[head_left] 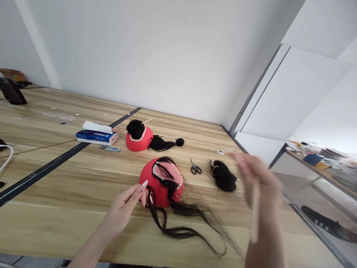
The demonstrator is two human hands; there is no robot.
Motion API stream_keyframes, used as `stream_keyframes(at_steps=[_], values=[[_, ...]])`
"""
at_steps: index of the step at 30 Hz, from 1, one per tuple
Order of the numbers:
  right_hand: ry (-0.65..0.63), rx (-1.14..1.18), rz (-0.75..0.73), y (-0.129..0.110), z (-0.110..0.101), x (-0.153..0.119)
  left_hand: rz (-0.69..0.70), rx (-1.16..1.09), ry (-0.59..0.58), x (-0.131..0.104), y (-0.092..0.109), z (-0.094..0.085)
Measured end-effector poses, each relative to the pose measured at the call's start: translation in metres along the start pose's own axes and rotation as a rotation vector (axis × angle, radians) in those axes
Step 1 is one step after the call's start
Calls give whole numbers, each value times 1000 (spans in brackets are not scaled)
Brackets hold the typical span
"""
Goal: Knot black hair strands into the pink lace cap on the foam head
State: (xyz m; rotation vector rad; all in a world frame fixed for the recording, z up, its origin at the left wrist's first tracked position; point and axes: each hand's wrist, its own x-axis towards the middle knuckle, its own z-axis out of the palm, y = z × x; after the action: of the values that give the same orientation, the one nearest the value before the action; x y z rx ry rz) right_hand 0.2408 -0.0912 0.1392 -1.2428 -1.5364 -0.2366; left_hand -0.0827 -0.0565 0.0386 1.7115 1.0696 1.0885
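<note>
A red dome-shaped wig block (147, 175) lies in front of me with a pink mesh cap (174, 172) on it, pinned round its edge. Long black hair (178, 233) trails from the block over the table. At the block's near left side, my left hand (128, 203) pinches a strand of this hair between thumb and fingers. My right hand (263, 182), smeared by motion, is raised to the right of the block. It grips a light wooden stick (255, 216); the stick's far tip cannot be made out.
Black-handled scissors (196, 169) and a bundle of black hair (225, 178) lie right of the block. Behind are a second red block (138, 143) with hair, a tissue pack (97, 136) and blue thread snips (110, 148). A cluttered shelf (320, 167) stands at right.
</note>
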Motion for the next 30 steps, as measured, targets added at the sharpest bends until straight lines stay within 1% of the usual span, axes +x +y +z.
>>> stream_keyframes(at_steps=[2,4,5,7,9,11,13,16,18,20,23,25,26,27,28,29,30], values=[[-382,217,-72,-29,41,-14,33,124,-43,3,6,6],[-620,346,-138,-49,77,-27,121,283,-69,5,11,11],[-676,375,-164,-55,90,-33,175,365,-74,7,14,12],[-744,408,-163,-59,107,-43,275,515,-60,8,18,12],[-748,421,-146,-59,112,-48,335,619,-35,9,20,8],[-743,435,-137,-57,110,-50,362,651,-28,7,22,4],[-741,456,-135,-55,105,-49,361,593,-21,5,24,0],[-699,472,-122,-47,93,-43,327,395,70,2,24,-5],[-648,457,-84,-37,80,-39,290,279,162,2,20,-12],[-580,402,-9,-20,62,-37,253,230,249,4,13,-23],[-529,230,108,14,30,-37,209,271,402,6,5,-44],[-493,33,221,37,10,-39,202,364,537,6,4,-57],[-463,-82,285,46,2,-40,212,416,580,6,6,-62],[-411,-180,330,51,-4,-40,230,462,589,6,8,-64],[-346,-241,348,52,-6,-40,247,498,555,5,11,-63],[-280,-256,342,49,-5,-39,261,522,485,5,15,-60],[-235,-223,306,41,0,-38,269,533,387,5,18,-54]])
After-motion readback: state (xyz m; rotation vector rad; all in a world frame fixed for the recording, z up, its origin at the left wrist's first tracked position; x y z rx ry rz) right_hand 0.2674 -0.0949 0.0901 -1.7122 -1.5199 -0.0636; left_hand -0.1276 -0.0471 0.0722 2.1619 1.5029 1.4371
